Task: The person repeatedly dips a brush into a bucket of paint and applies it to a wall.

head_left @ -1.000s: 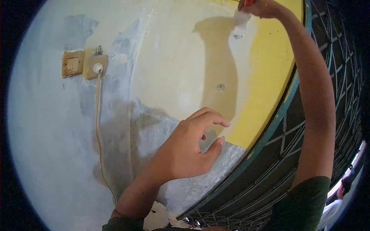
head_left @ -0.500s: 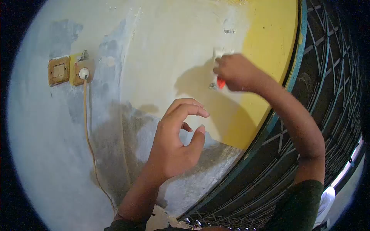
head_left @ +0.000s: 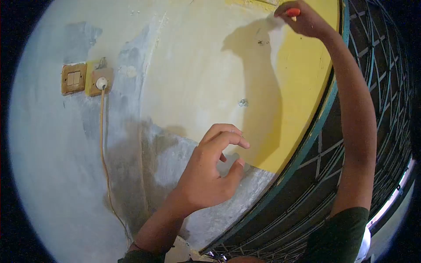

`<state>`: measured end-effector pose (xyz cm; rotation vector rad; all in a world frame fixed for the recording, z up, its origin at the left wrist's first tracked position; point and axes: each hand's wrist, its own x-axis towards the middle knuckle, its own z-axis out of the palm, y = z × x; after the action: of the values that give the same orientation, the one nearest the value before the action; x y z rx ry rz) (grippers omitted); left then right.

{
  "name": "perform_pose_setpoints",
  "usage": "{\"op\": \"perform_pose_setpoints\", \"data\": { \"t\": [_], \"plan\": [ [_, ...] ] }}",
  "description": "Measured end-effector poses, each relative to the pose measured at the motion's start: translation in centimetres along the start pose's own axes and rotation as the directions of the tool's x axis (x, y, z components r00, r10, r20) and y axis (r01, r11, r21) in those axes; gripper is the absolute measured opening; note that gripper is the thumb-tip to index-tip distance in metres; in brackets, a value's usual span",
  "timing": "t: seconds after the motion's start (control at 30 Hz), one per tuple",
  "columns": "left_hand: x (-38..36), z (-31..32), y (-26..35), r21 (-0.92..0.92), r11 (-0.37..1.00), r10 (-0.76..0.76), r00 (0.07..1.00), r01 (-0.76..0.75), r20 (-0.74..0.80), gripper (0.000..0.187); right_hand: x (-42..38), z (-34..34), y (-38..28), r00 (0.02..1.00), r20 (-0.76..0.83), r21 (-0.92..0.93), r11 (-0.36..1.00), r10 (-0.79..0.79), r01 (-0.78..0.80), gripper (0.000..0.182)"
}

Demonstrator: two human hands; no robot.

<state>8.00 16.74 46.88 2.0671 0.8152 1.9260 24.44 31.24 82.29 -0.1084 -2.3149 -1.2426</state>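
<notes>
High on the wall point(head_left: 193, 65), my right hand point(head_left: 307, 22) is closed around a paintbrush point(head_left: 293, 12) with a red-orange handle. Its pale, blurred end rests close to the wall, near the border between the whitish area and the yellow paint point(head_left: 302, 65). Most of the brush is hidden by my fingers. My left hand point(head_left: 215, 171) hovers lower down in front of the wall, fingers curved and thumb apart, with nothing between them. Below the right hand the wall has small damaged spots, one a chipped hole point(head_left: 243, 102).
A wooden-framed light switch point(head_left: 73, 79) and a socket with a white plug point(head_left: 101, 83) are on the left wall; a cord point(head_left: 103, 153) hangs from it. Grey bare patches cover the lower wall. On the right stands a folding metal lattice gate point(head_left: 372, 131) with a blue-green frame edge.
My right hand has moved up and to the right along the wall with the brush. My left hand appears slightly lower and further right, in the same curved pose.
</notes>
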Motion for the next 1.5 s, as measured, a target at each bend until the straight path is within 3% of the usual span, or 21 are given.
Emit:
{"op": "perform_pose_setpoints", "data": {
  "t": [0.03,0.07,0.13,0.17,0.2,0.33,0.5,0.6,0.7,0.8,0.87,1.03,1.13,1.2,1.27,1.33,1.37,1.43,1.5],
  "plan": [
    [-0.1,0.1,0.0,0.002,1.000,0.000,1.000,0.000,0.005,0.032,0.5,-1.4,-0.9,0.990,0.021,-0.132,0.982,0.139,-0.135,0.016],
    [-0.3,0.2,0.0,0.003,1.000,0.001,1.000,-0.001,0.007,0.032,0.2,-1.7,-1.3,0.990,0.020,-0.133,0.982,0.141,-0.137,0.016],
    [-0.6,0.3,0.0,-0.014,0.999,-0.032,0.999,0.032,0.020,0.031,-0.3,-1.9,-1.5,0.972,0.058,-0.367,0.910,0.227,-0.191,0.016],
    [-0.6,0.4,-0.2,-0.019,0.999,-0.035,0.999,0.036,0.025,0.031,-1.9,0.1,2.0,0.996,0.088,-0.422,0.906,0.014,0.025,0.015],
    [-0.5,0.5,-0.5,-0.026,0.999,-0.025,1.000,0.025,-0.003,0.028,-3.0,1.5,1.5,0.994,0.091,-0.352,0.935,0.067,-0.031,0.022],
    [-0.3,0.3,-1.0,-0.039,0.999,-0.028,0.999,0.026,-0.034,0.026,-7.5,5.1,-5.9,0.988,0.132,-0.361,0.932,0.079,-0.026,0.025],
    [-0.7,0.0,-0.7,-0.036,0.998,-0.050,0.999,0.051,0.006,0.027,-12.1,8.5,-14.2,0.964,0.254,-0.210,0.977,0.081,-0.027,0.020],
    [-1.0,-0.1,-0.1,-0.028,0.998,-0.062,0.997,0.063,0.042,0.029,-12.8,8.2,-16.6,0.940,0.337,-0.149,0.989,0.045,0.007,0.028],
    [-1.2,-0.4,0.6,-0.042,0.997,-0.064,0.996,0.067,0.064,0.029,-11.7,5.8,-16.2,0.880,0.474,0.190,0.980,-0.036,-0.062,0.023],
    [-1.7,-0.5,0.8,-0.048,0.996,-0.065,0.994,0.069,0.086,0.028,-9.8,3.7,-12.3,0.889,0.455,0.553,0.796,-0.044,-0.244,0.014],
    [-1.9,-0.5,0.9,-0.044,0.997,-0.056,0.995,0.060,0.088,0.029,-8.6,2.4,-9.1,0.880,0.470,0.493,0.806,0.071,-0.328,0.008],
    [-2.2,-0.3,0.8,-0.055,0.997,-0.054,0.993,0.061,0.106,0.029,-4.0,0.2,-2.0,0.945,0.320,0.367,0.910,0.071,-0.192,0.006],
    [-2.4,0.0,0.6,-0.064,0.995,-0.063,0.992,0.071,0.112,0.028,-1.5,-1.2,2.0,0.983,0.171,0.174,0.980,0.071,-0.101,0.006],
    [-2.6,0.3,0.2,-0.062,0.995,-0.067,0.992,0.074,0.106,0.028,0.4,-3.7,-0.8,0.946,0.158,-0.252,0.938,0.282,-0.238,0.015],
    [-2.5,0.4,-0.2,-0.056,0.996,-0.067,0.993,0.073,0.102,0.028,0.6,-4.0,-1.5,0.936,0.161,-0.258,0.929,0.313,-0.266,0.013],
    [-2.3,0.5,-0.5,-0.047,0.996,-0.074,0.991,0.079,0.107,0.028,-1.0,-2.4,0.5,0.993,0.106,-0.189,0.981,0.050,-0.030,0.007],
    [-2.2,0.5,-0.6,-0.044,0.996,-0.073,0.991,0.078,0.108,0.028,-2.1,-0.8,2.0,0.991,0.109,-0.174,0.983,0.076,-0.056,0.008],
    [-2.0,0.6,-0.9,-0.040,0.995,-0.087,0.991,0.091,0.100,0.028,-4.4,0.4,-1.6,0.979,0.201,-0.168,0.986,0.045,-0.011,0.013],
    [-1.9,0.4,-1.1,-0.038,0.996,-0.076,0.992,0.080,0.102,0.027,-6.9,1.7,-5.6,0.962,0.271,0.063,0.998,0.010,-0.029,0.014]
  ]
}}
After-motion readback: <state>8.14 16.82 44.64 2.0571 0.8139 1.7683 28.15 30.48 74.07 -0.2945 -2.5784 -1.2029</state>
